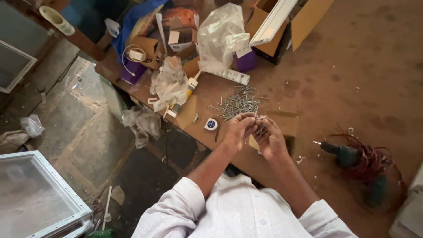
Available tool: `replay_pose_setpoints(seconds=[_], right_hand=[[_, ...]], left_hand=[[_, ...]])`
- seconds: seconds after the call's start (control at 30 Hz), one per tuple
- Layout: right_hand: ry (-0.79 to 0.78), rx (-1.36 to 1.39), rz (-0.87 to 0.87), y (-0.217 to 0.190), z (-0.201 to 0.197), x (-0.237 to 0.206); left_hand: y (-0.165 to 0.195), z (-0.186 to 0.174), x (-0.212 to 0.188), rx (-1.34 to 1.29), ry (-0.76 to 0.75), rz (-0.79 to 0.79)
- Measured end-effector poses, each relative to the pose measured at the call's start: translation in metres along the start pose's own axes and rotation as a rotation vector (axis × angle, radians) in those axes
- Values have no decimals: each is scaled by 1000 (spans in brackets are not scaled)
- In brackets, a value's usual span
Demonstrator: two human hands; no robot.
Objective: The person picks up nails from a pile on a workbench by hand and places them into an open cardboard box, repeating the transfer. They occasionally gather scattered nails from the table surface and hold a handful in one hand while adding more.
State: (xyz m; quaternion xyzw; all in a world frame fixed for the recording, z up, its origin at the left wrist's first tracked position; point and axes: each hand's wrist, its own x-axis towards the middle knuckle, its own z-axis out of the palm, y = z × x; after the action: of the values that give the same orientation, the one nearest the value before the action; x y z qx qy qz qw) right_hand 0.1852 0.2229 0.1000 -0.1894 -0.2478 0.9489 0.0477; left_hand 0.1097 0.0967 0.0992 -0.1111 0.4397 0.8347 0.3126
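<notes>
Dusty brown board is serving as our workbench [352,66], littered with torn cartons and crumpled plastic. We are holding our left hand [235,130] and right hand [269,140] together, both pinching a small bundle of screws [261,128] between the fingertips, shafts pointing away from us. Just beyond the grip is lying the loose heap of thin, shiny steel screws [239,102], nearer the left hand. A small round tape measure [211,124] is sitting left of the grip; a green drill [341,153] well off to the right.

Screw pile [238,102] ahead, drill [348,155] right (bare tabletop [352,79] between).
</notes>
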Motion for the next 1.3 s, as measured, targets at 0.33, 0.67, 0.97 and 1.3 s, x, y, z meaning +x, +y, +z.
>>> replay_pose_setpoints(seconds=[0.33, 0.67, 0.97, 1.3], right_hand=[[63, 110, -16, 4, -3, -3], [110, 64, -67, -7, -27, -9], [170, 94, 50, 21, -79, -8], [184, 14, 52, 29, -77, -6]], left_hand=[[-6, -2, -15, 4, -47, 38], [11, -22, -34, -29, 51, 41], [-4, -69, -35, -4, 107, 86], [-2, -88, -37, -16, 143, 98]])
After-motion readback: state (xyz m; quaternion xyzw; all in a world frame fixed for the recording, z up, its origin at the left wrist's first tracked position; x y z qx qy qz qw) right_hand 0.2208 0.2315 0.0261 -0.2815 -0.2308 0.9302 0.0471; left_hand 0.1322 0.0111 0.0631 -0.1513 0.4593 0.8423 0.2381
